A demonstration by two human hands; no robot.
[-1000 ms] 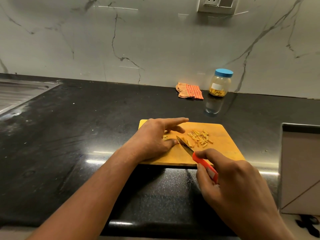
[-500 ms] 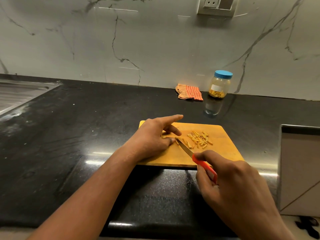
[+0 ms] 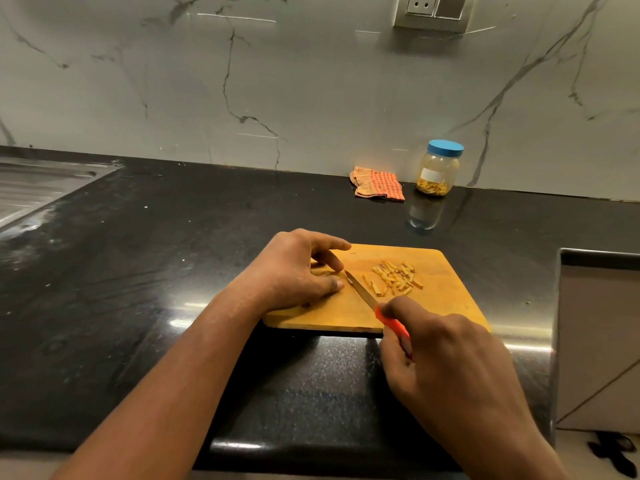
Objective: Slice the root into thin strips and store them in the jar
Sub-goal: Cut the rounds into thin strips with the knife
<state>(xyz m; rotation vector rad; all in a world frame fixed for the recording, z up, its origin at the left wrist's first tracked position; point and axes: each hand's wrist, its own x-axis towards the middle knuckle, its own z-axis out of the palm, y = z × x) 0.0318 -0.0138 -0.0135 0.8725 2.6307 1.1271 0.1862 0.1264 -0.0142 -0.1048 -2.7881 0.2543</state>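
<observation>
A wooden board (image 3: 446, 306) lies on the black table (image 3: 138, 271), near the front edge and right of the middle. The left hand (image 3: 291, 271) rests on the board's left part. Its thumb and bent middle fingers pinch a small yellowish root (image 3: 322, 272), so that grip is clamped on the root, while the forefinger points out straight to the right above it. Most of the root is hidden under the fingers. The right hand (image 3: 450, 372) is at the near right and partly hangs past the board's near edge. Its grip is closed round the orange handle of a knife (image 3: 360, 291), with the forefinger laid along the top of the handle. The blade slants up and left over the board, and its tip is just beside the left fingertips, at the root's end. Whether the edge touches the root I cannot tell. Right of the blade a loose heap of strips (image 3: 394, 277) lies on the board. Far back against the marble wall (image 3: 311, 81) a clear jar (image 3: 438, 171) stands upright with its blue lid (image 3: 445, 148) on and yellow strips in its bottom. Just left of the jar lies a crumpled checked cloth (image 3: 379, 184). A steel sink (image 3: 34, 188) is at the far left, and a socket (image 3: 433, 10) is on the wall above the jar.
</observation>
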